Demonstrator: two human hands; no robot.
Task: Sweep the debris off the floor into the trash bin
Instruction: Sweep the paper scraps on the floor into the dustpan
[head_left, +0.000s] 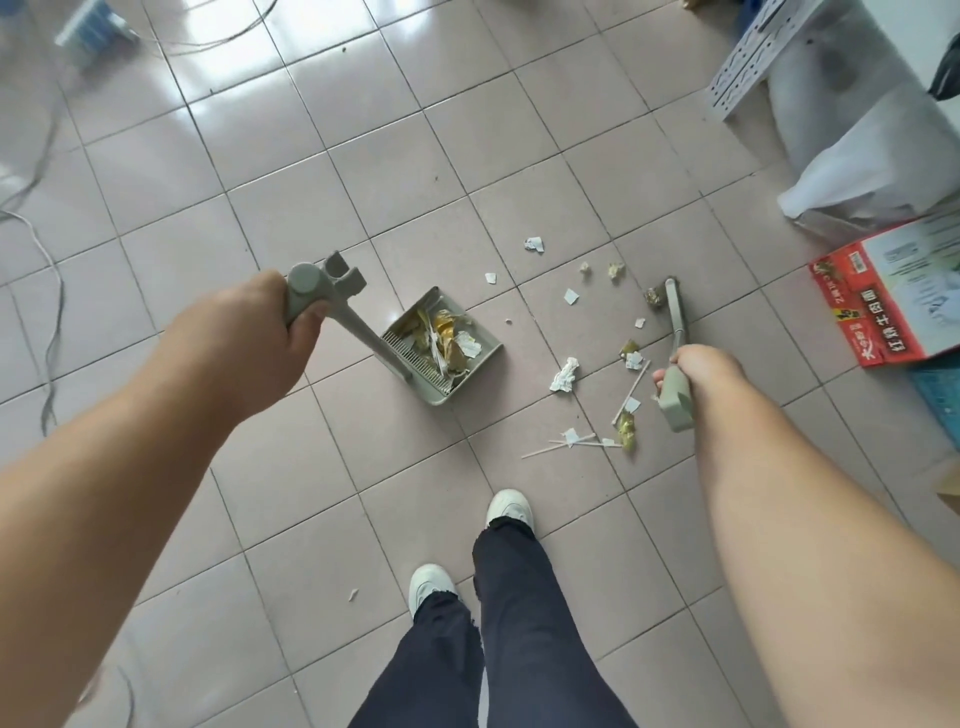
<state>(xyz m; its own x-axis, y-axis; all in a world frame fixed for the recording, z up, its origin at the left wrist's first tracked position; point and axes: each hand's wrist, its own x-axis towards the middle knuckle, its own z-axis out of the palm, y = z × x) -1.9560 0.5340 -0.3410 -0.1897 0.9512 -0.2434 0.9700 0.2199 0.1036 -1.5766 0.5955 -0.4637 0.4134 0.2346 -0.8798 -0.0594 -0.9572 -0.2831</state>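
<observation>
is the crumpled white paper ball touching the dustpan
Apart. In the head view a strip of bare tile shows between the crumpled white paper ball and the dustpan edge to its left.

There was just the one view, taken from the person's head and tilted steeply down at the tiled floor (322, 467), so their own forearms reached in from the bottom corners and their shoes (511, 506) showed near the lower edge. The wide lens bent the tile lines outward. The far corners looked blurred, perhaps from glare.
</observation>
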